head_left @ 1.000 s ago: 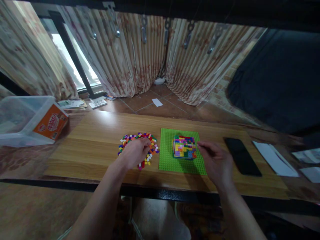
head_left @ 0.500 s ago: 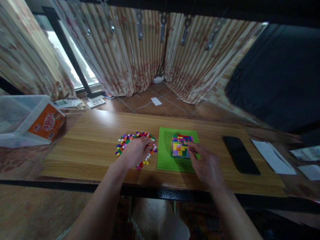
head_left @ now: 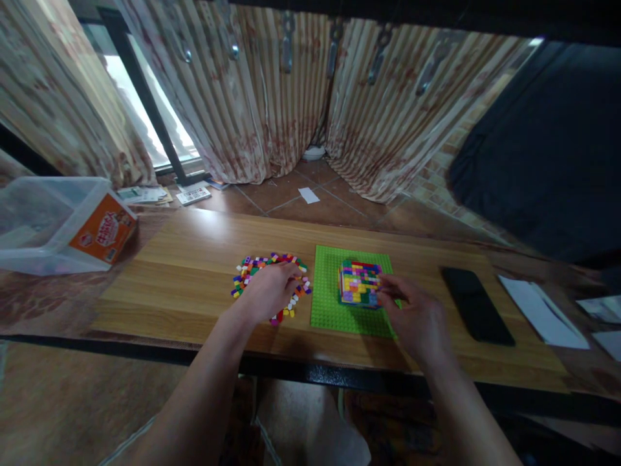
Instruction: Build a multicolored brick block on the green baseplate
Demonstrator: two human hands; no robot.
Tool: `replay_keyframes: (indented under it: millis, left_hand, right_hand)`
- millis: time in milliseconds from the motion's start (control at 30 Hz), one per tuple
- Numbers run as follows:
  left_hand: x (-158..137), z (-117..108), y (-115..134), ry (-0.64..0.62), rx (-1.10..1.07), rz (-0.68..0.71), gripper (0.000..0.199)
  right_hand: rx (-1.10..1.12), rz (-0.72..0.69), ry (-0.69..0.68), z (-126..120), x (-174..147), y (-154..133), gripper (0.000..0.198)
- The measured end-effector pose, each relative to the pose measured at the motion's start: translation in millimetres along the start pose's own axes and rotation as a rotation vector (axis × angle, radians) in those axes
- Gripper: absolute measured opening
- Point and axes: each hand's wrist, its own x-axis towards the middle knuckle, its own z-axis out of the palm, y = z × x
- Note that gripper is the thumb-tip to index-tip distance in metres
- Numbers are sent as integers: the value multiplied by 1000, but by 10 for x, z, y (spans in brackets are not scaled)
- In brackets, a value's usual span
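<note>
A many-coloured block of toy building bricks [head_left: 356, 285] stands on a green baseplate [head_left: 325, 314]. At the block's right edge is my right hand [head_left: 414, 317], its thumb and fingertips drawn together; whatever is between them is too small to make out. To the left of the baseplate, a pile of loose toy bricks [head_left: 241, 283] in mixed colours lies on the wooden table [head_left: 169, 285]. My left hand [head_left: 272, 288] rests over this pile and covers part of it. Its fingers are bent in towards the thumb, and I cannot see what they hold.
Right of the baseplate lies a black phone-like slab [head_left: 478, 304], with white paper [head_left: 543, 310] beyond it. A clear plastic box [head_left: 48, 252] with an orange label stands off the table's left end. Patterned curtains [head_left: 272, 129] hang behind the table.
The whole view has shifted a little, so the table sits further right. My right hand has drawn slightly rightward from the top of the brick block to its edge. My left hand stays over the pile.
</note>
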Motion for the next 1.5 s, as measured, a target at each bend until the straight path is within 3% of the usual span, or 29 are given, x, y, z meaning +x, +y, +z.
replay_keyframes:
  millis: [167, 300, 567, 1067, 1333, 1400, 1500]
  left_hand:
    - [1, 10, -11, 8, -12, -8, 18]
    - [3, 12, -4, 0, -19, -12, 18]
    - [-4, 25, -29, 19, -24, -10, 17]
    - [-17, 16, -34, 24, -35, -10, 18]
    - [-56, -62, -54, 68, -7, -31, 20]
    - [-69, -92, -60, 70, 1, -38, 20]
    - [-82, -102, -79, 69, 10, -47, 20]
  right_hand:
    - [4, 116, 112, -16, 27, 21, 33]
    - [-56, 131, 118, 54, 43, 48, 40]
    - [-171, 70, 104, 173, 31, 146, 41]
    - [-346, -27, 85, 346, -42, 20, 38]
    - [-267, -136, 240, 298, -25, -136, 31]
    - [-189, -207, 218, 330, -36, -259, 28]
    - [-89, -299, 47, 467, -95, -468, 24]
